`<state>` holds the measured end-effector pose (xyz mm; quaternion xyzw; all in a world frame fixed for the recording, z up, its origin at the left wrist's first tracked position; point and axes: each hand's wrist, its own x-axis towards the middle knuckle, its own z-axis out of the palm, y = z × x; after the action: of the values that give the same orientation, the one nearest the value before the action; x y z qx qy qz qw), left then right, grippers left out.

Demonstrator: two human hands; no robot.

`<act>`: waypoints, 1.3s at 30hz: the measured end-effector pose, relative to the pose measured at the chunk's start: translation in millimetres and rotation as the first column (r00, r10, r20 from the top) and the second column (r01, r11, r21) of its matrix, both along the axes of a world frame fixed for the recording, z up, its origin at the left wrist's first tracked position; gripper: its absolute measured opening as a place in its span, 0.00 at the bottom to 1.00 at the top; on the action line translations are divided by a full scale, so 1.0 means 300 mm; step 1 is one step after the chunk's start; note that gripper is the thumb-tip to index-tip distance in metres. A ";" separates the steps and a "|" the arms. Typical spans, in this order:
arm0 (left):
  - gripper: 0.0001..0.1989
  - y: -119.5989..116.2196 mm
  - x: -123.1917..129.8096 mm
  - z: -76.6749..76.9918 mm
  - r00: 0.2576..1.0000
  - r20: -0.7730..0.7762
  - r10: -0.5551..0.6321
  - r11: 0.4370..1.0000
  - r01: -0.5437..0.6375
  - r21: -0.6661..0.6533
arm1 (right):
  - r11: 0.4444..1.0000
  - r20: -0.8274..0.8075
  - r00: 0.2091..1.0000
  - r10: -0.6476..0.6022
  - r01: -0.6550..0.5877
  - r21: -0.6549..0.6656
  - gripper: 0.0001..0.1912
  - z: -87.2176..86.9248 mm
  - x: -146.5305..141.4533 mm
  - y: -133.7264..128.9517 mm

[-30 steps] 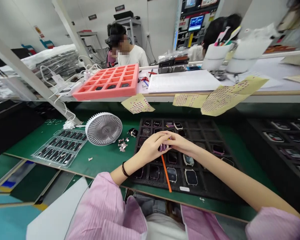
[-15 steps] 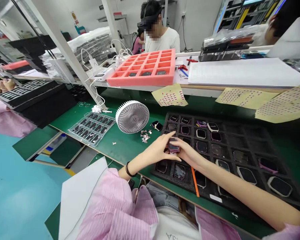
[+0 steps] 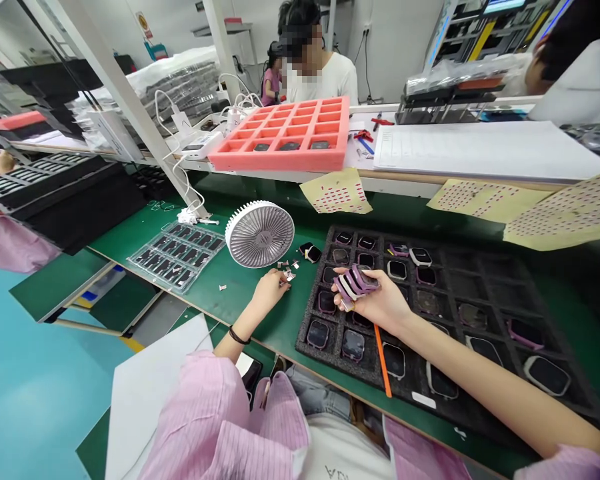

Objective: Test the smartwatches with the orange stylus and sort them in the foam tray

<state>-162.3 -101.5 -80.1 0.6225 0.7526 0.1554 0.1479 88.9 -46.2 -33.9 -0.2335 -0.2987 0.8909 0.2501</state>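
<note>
My right hand (image 3: 380, 303) is shut on a fanned stack of several purple smartwatch cases (image 3: 354, 283), held above a black compartment tray (image 3: 314, 313). The tray holds many watch bodies in its cells. An orange stick (image 3: 383, 361) lies across the tray's near side, just below my right hand. My left hand (image 3: 269, 292) has moved off the tray, its bunched fingertips at a small pile of metal bits (image 3: 286, 273) on the green bench mat (image 3: 240, 300). I cannot tell whether those fingers pinch a piece.
A white desk fan (image 3: 259, 233) stands behind the metal bits, beside a clear blister tray of dark parts (image 3: 177, 257). Beyond, a shelf carries a pink foam tray (image 3: 280, 133), sticker sheets hang from its edge, and a co-worker (image 3: 320, 67) sits farther back.
My left hand has separated from my right and moved left to the metal bits. The purple cases, earlier held between both hands, are now fanned in my right hand.
</note>
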 end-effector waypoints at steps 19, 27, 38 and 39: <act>0.03 -0.021 -0.006 0.068 0.990 0.121 0.079 0.994 -0.087 0.061 | 0.992 -0.006 0.995 -0.100 0.100 0.072 0.25 0.066 0.030 -0.009; 0.12 -0.061 0.184 0.136 0.730 0.681 -0.062 0.901 -0.252 0.352 | 0.939 -0.025 0.969 -0.246 0.245 0.241 0.27 0.067 0.005 -0.062; 0.12 -0.055 0.396 0.165 0.490 0.846 -0.211 0.858 -0.321 0.400 | 0.887 0.002 0.942 -0.335 0.314 0.337 0.34 0.043 0.004 -0.104; 0.12 -0.053 0.397 0.161 0.497 0.842 -0.208 0.852 -0.330 0.406 | 0.886 0.001 0.944 -0.331 0.310 0.344 0.34 0.042 0.003 -0.105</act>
<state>-43.2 -117.2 -31.7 0.4462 0.5260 0.6471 0.3248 89.9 -77.7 -21.3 -0.2596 -0.4122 0.7652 0.4210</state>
